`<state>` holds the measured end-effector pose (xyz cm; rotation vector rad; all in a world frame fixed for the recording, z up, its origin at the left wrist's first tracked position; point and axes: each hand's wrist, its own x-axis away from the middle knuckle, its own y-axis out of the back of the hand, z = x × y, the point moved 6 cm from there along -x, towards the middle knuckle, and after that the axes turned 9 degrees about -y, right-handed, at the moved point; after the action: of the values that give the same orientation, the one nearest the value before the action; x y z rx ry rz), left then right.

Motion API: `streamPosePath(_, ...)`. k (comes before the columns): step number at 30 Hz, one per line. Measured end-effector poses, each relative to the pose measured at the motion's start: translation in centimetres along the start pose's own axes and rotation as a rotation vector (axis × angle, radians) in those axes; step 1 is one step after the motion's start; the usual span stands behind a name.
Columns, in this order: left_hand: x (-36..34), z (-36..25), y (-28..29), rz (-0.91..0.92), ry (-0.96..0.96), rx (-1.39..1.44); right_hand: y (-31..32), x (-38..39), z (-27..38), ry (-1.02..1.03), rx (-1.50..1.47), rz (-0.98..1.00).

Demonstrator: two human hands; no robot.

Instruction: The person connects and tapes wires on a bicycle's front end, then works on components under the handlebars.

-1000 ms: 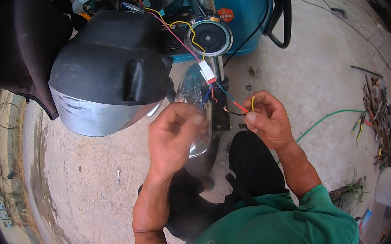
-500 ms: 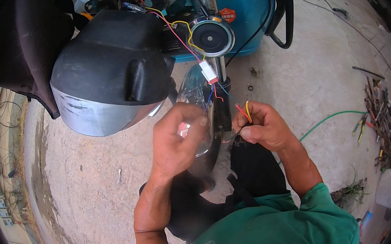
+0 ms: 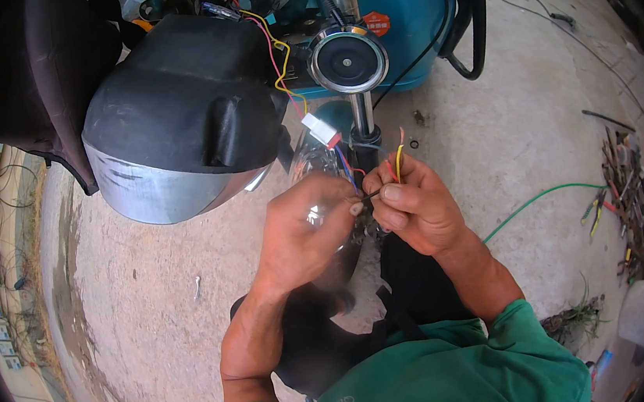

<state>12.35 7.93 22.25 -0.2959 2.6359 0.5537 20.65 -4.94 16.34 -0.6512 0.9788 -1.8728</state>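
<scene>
Concrete floor, pale and scuffed, spreads beneath us.

Left hand: ours, thumb and fingers pinched together at the lower end of a blue wire.

Right hand: ours, pinching a black wire, a red wire and a yellow wire; the black one bridges to the left fingertips.

Connector: one, white, hanging just above both hands, tilted; blue wire at its lower end, pink lead at its upper.

Progress: partway, we judge. Black meets blue between the fingertips, though we cannot tell whether they are joined; the yellow tip stands free, apparently not yet connected.

Beyond: horn, round, chrome-rimmed, before the fork; headlamp, black-backed, to our left; teal bodywork behind.

Outlying: spanner, left; green cord, pliers and a tool heap, right.
</scene>
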Motion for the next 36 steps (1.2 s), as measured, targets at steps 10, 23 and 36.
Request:
streamPosePath(10, -0.2, 0.0, 0.2, 0.012, 0.045, -0.036, 0.0, 0.5, 2.4, 0.196, 0.367, -0.144)
streamPosePath(23, -0.2, -1.4, 0.4, -0.009, 0.069, -0.227, -1.9, 1.8, 3.4, 0.506, 0.991, -0.232)
streamPosePath(36, 0.1, -2.2, 1.6, -0.025, 0.143, -0.104, -3.5, 1.5, 2.5, 0.236, 0.785, -0.172)
